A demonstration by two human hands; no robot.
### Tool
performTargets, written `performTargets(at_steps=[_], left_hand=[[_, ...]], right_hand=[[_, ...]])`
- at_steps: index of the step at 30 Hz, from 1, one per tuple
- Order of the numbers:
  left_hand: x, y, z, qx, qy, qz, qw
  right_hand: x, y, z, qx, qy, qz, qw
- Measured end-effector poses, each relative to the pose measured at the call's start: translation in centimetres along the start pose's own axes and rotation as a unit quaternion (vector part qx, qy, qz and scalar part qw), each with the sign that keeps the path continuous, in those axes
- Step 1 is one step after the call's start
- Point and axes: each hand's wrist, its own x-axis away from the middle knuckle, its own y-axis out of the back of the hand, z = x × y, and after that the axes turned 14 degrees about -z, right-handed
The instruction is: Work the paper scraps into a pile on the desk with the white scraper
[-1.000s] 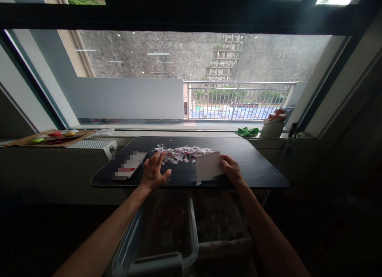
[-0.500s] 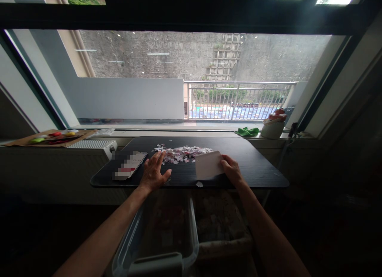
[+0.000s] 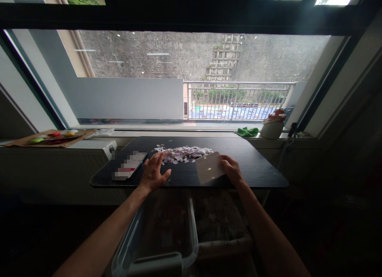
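My right hand [image 3: 232,169] grips a pale, glossy card [image 3: 210,168] by its right edge, tilted over the front of the black table [image 3: 250,163]. Light spots reflect on its face. My left hand [image 3: 153,171] has its fingers spread, palm down, at the left end of a pile of small paper pieces [image 3: 188,153]. A flat item with a partly blurred face [image 3: 129,166], white with a red band, lies left of that hand.
Below the table's front edge stand a clear plastic bin [image 3: 193,237] and a fabric-lined basket [image 3: 223,245]. A green cloth [image 3: 247,131] and a pale jug [image 3: 272,128] sit on the windowsill. Cardboard with colourful items [image 3: 53,137] lies at left, beside a radiator [image 3: 94,147].
The card has tilted, its lower edge dipping nearer the table's front edge. A small paper piece at that edge is no longer seen. My left hand has stayed in place.
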Motion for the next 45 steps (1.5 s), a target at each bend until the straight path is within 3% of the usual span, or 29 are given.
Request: performTargets(at_steps=[7, 19, 23, 28, 33, 36, 45], left_hand=[[0.0, 0.0, -0.1, 0.005, 0.004, -0.001, 1.000], [0.0, 0.1, -0.1, 0.008, 0.008, 0.009, 1.000], [0.0, 0.1, -0.1, 0.005, 0.007, 0.008, 1.000], [0.0, 0.1, -0.1, 0.004, 0.008, 0.009, 1.000], [0.0, 0.1, -0.1, 0.007, 0.009, 0.006, 1.000], [0.1, 0.0, -0.2, 0.007, 0.009, 0.005, 1.000], [-0.1, 0.3, -0.3, 0.005, 0.012, 0.012, 1.000]], right_hand=[[-0.5, -0.2, -1.1, -0.062, -0.028, -0.107, 0.992], [0.0, -0.8, -0.7, -0.007, 0.017, -0.035, 0.999], [0.2, -0.9, -0.3, -0.045, 0.007, 0.008, 0.999], [0.3, -0.9, -0.2, -0.047, 0.005, -0.015, 0.999], [0.2, -0.8, -0.3, -0.068, 0.001, 0.025, 0.997], [0.0, -1.0, -0.1, -0.092, -0.012, 0.016, 0.996], [0.2, -3.6, -0.3, -0.068, 0.029, 0.036, 0.997]])
